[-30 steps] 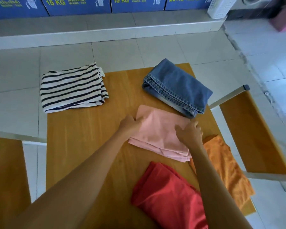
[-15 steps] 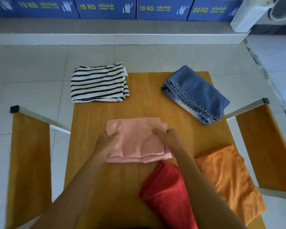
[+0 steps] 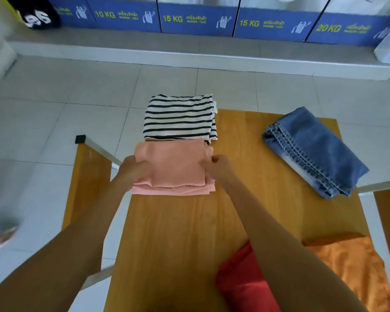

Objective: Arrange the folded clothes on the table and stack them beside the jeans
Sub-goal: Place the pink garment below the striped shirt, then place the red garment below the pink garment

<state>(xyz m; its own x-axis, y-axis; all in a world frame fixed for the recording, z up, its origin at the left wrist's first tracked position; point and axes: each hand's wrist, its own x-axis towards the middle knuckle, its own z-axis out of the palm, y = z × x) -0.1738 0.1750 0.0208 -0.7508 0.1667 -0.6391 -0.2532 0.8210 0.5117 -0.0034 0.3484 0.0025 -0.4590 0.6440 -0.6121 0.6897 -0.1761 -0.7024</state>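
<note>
My right forearm hides part of the red cloth [image 3: 239,287]; the frame's bottom edge crops the orange cloth [image 3: 351,266].

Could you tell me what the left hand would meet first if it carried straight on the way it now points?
Most likely the striped shirt: the left hand, gripping the pink folded garment, points away from the person, toward it.
</note>
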